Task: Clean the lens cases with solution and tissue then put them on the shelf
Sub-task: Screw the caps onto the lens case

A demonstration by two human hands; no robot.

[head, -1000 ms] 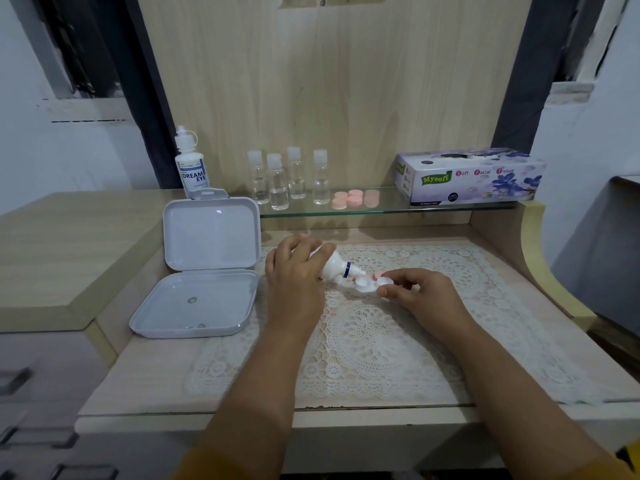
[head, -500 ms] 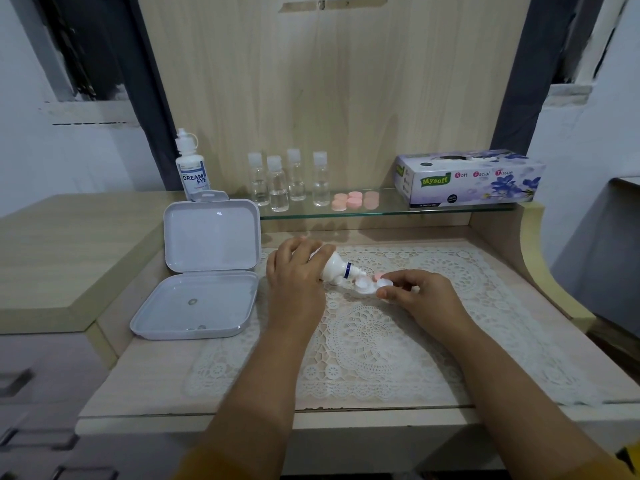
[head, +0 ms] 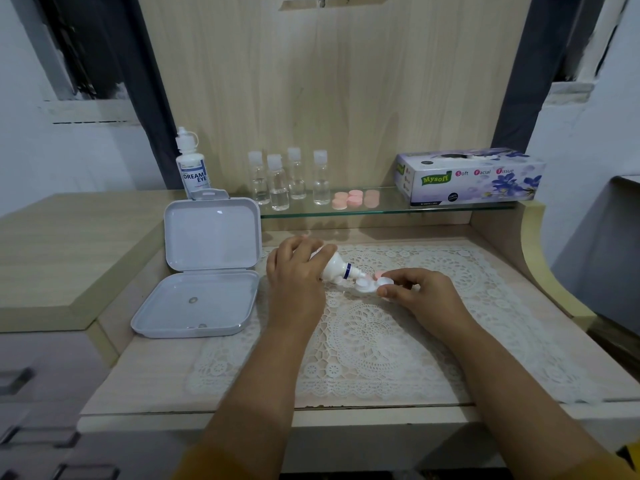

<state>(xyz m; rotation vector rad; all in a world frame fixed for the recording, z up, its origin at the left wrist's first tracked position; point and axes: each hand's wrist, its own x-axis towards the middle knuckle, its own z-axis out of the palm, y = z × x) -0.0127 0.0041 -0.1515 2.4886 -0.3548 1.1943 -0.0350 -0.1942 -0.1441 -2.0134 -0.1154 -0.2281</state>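
Note:
My left hand (head: 298, 271) grips a white solution bottle (head: 335, 266), tilted so its nozzle points down to the right. The nozzle tip sits over a white lens case (head: 370, 285) that my right hand (head: 419, 296) pinches at its right end, just above the lace mat (head: 374, 341). A pink cap (head: 378, 274) lies right behind the case. On the glass shelf (head: 391, 211) at the back stand three pink lens-case pieces (head: 354, 199) and a purple tissue box (head: 467, 178).
A grey plastic box (head: 204, 271) lies open at the left of the desk. A second solution bottle (head: 192, 166) stands behind it, and several small clear bottles (head: 287, 178) stand on the shelf. A raised wooden side panel (head: 533, 265) borders the right.
Almost nothing has moved. The bottle and lens case stay in the same place, with only slight finger shifts of my right hand.

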